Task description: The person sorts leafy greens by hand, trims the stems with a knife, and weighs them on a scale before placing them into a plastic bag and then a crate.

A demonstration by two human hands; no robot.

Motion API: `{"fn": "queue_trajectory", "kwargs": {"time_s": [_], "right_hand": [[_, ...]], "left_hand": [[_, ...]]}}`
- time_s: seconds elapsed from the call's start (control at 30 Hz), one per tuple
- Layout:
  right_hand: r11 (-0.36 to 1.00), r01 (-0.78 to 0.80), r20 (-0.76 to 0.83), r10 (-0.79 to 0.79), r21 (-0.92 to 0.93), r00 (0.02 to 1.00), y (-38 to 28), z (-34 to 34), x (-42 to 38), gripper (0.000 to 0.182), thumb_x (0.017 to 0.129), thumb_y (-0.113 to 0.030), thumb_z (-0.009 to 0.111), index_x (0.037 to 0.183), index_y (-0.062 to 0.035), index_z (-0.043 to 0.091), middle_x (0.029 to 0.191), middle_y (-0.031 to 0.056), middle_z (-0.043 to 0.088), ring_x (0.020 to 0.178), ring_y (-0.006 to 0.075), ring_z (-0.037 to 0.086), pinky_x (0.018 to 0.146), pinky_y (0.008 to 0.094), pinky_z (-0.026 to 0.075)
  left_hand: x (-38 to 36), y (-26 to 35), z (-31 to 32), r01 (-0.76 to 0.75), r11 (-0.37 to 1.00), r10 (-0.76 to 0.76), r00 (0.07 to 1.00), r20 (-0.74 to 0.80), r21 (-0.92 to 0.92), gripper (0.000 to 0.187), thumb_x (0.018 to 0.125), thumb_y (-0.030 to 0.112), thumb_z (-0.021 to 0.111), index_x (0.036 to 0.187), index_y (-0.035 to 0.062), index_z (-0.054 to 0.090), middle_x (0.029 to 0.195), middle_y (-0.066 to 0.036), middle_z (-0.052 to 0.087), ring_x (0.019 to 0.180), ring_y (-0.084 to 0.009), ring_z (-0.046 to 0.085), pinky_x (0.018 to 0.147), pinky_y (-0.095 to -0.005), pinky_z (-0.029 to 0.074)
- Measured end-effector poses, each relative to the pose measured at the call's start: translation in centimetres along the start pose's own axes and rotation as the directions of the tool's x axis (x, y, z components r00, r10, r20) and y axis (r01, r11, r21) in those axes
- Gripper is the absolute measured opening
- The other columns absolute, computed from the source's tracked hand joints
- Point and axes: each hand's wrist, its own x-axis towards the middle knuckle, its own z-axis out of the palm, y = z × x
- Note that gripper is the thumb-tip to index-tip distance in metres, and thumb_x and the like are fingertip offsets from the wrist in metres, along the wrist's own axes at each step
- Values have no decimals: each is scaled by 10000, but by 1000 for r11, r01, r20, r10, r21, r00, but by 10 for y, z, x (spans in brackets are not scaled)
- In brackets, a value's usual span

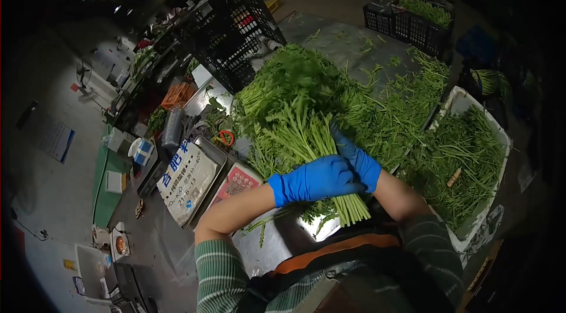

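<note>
A bunch of leafy greens (303, 136) is held over the metal table, its leaves pointing away and its cut stem ends toward my body. My left hand (327, 178), in a blue glove, is wrapped round the stems near their lower end. Against the right side of the same bunch lies my right hand (356, 162), also gloved in blue, its fingers along the stems and partly hidden behind them. Beyond the bunch rises a large heap of greens (295, 74), and more loose greens (392, 106) spread to the right.
A white bin (504, 139) of greens stands at the right. A black crate (218, 33) is tilted beyond the heap; another black crate (413, 30) is farther back. At the left are a scale (239, 180) and a printed sack (191, 180).
</note>
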Motion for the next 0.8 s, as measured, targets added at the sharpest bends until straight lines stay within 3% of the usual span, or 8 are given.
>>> {"fn": "queue_trajectory", "kwargs": {"time_s": [0.07, 0.17, 0.27, 0.3, 0.47, 0.7, 0.77, 0.8], "right_hand": [[981, -185, -264, 163, -61, 951, -7, 15, -25, 561, 821, -431, 506, 1222, -53, 402, 1098, 121, 520, 916, 161, 537, 794, 287, 455], [974, 57, 97, -36, -220, 995, 8, -20, -22, 517, 830, -365, 512, 1220, -44, 403, 1102, 125, 522, 914, 164, 546, 778, 286, 462], [894, 346, 459, -189, -286, 868, 13, -48, -26, 476, 839, -299, 519, 1218, -35, 403, 1106, 128, 525, 912, 168, 554, 763, 285, 468], [978, -201, 356, 171, 47, 918, -3, -34, -29, 447, 805, -188, 554, 1194, -7, 431, 1106, 122, 537, 928, 170, 558, 793, 272, 454], [720, -158, 98, 300, -676, 949, 19, -42, -26, 332, 744, -143, 625, 1041, 1, 580, 1038, 122, 584, 934, 163, 558, 825, 296, 433], [938, -313, 75, 327, -151, 942, 35, -7, -124, 392, 672, -157, 688, 1006, 17, 576, 955, 85, 592, 842, 149, 536, 761, 298, 425], [951, -277, 51, 286, -139, 957, 39, -28, -140, 414, 733, -230, 647, 1061, -2, 541, 971, 81, 578, 845, 159, 530, 767, 294, 422], [825, -264, -161, 212, -500, 964, 22, -29, -154, 409, 769, -279, 607, 1071, -12, 539, 985, 91, 577, 864, 161, 528, 777, 285, 419]], "left_hand": [[2, 7, 12, -19, 998, 17, 999, -31, -64, 405, 684, 85, 506, 1088, 115, 511, 730, -43, 504, 706, -206, 526, 658, -311, 429], [13, 19, -1, 62, 984, -29, 980, 195, -165, 582, 647, 180, 598, 1199, 103, 429, 974, -93, 530, 925, -245, 518, 804, -346, 418], [0, 24, -42, 244, 942, -197, 957, 211, -229, 1102, 432, 427, 748, 1342, 117, 209, 1407, -110, 136, 1293, -299, 139, 1048, -431, 155], [-15, 20, -46, 337, 936, -309, 923, 229, -96, 1068, 458, 432, 737, 1338, 119, 219, 1401, -107, 157, 1288, -294, 158, 1045, -436, 153], [-46, -21, -40, 200, 829, -364, 902, 232, 522, 743, 650, 201, 599, 1316, 126, 279, 1388, -88, 218, 1282, -278, 197, 1038, -440, 156], [-9, -11, 14, 244, 864, -49, 911, 408, -440, 934, 443, 266, 767, 1254, 59, 353, 1143, -191, 489, 1005, -360, 495, 889, -396, 395], [10, -7, 18, 292, 847, -80, 897, 436, -444, 859, 442, 247, 771, 1197, 47, 412, 1092, -192, 516, 955, -356, 519, 833, -395, 424], [20, -5, 19, 368, 826, -147, 872, 467, -428, 785, 441, 229, 774, 1139, 35, 471, 1041, -193, 542, 905, -353, 542, 776, -394, 452]]}}
